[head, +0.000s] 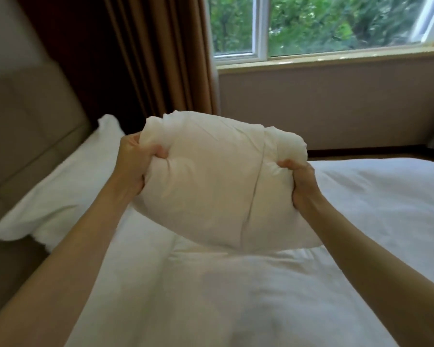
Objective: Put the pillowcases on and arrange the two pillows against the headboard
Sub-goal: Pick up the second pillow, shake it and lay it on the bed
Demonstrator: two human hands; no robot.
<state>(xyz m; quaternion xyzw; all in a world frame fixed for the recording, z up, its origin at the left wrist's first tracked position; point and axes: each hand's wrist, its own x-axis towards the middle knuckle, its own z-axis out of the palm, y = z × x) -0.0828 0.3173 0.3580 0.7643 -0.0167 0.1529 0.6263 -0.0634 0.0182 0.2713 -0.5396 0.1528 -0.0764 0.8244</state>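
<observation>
Both grips closed on the pillow [218, 186]: left hand [135, 166] pinches its left edge, right hand [300, 182] its right edge, thumbs dug into the stuffing. Probably squeezing w/ both sides to carry it or settle the fill in its case. It hangs between the hands, lifted clear above the bed [236, 296]. Second pillow [63, 194] lies left, leaning against the headboard [30, 136], apart from the held one.

A window [336, 26] with white frames filled the upper right of the frame, admitting daylight over green foliage. Brown curtains [158, 53] hung at upper centre. A plain taupe wall [336, 108] ran below the sill. White bedding [236, 296] covered the lower frame.
</observation>
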